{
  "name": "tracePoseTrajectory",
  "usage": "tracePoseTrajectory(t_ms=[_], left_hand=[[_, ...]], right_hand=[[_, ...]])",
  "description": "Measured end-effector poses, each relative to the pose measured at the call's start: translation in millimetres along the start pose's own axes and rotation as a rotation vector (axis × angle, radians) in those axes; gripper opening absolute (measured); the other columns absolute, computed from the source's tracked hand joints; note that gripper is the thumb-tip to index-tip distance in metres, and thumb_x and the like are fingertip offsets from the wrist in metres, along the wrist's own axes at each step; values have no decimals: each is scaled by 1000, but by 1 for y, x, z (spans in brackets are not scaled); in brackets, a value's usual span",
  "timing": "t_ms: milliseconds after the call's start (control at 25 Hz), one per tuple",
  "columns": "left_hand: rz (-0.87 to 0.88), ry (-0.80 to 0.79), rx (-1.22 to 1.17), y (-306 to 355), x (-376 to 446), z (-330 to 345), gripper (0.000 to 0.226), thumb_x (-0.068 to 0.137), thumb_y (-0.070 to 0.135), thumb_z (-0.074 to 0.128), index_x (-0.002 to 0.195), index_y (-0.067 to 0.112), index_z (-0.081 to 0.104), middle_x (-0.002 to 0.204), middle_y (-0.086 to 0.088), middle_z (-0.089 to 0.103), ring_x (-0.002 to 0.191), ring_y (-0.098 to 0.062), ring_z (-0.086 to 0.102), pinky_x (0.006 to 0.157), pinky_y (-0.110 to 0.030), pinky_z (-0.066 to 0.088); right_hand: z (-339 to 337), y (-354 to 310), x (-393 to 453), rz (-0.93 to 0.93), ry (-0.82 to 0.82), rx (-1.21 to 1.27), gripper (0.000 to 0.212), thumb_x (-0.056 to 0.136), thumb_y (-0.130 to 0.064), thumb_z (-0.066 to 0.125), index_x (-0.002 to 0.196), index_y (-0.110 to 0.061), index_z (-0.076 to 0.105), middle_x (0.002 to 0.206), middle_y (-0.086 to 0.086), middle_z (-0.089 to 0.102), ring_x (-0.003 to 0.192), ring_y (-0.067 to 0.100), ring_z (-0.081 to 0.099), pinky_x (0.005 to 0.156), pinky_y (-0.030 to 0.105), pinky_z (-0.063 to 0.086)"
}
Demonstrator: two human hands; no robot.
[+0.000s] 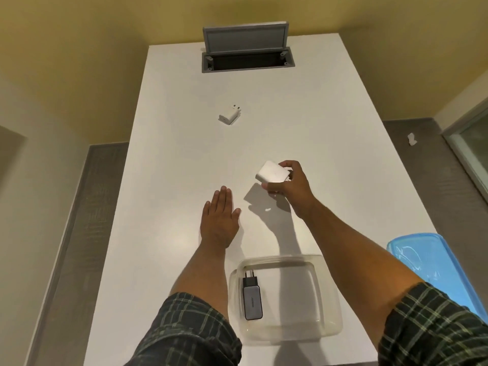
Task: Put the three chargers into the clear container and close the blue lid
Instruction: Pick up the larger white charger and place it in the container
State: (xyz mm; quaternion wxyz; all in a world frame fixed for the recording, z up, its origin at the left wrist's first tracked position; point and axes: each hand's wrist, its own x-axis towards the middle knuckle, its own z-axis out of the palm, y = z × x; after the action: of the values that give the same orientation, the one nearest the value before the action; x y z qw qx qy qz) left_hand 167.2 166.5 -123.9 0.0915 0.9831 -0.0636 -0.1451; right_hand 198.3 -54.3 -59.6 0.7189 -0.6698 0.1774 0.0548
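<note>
One white charger (272, 173) held above mid-table (171, 159).

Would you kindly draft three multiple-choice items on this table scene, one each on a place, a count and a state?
1. Where does the grey-and-black plug charger lie?
A. On the blue lid
B. Inside the clear plastic container
C. In the grey table hatch

2. How many chargers are already in the container?
A. One
B. Two
C. Three

3. What is the right hand doing?
A. Lying flat on the table
B. Pressing the lid down
C. Gripping a large white square charger above the white table

Answers:
1 B: the charger rests at the container's left side.
2 A: the small white charger sits far off on the table, and another is in hand.
3 C: its fingers curl round the charger; the left hand is the flat one, and the translucent blue lid lies apart.
</note>
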Motion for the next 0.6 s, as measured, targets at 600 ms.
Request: tracePoseTrajectory(t_ms=[600], left_hand=[[-42, -349, -51, -24, -104, -8, 67, 110, 26, 31, 162, 15, -10, 169, -1, -20, 158, -22, -11, 128, -44, 9]], right_hand=[[-33, -22, -102, 181, -486, -211, 37, 73, -17, 88, 105, -16, 68, 92, 10, 62, 64, 31, 70, 57, 33, 57]])
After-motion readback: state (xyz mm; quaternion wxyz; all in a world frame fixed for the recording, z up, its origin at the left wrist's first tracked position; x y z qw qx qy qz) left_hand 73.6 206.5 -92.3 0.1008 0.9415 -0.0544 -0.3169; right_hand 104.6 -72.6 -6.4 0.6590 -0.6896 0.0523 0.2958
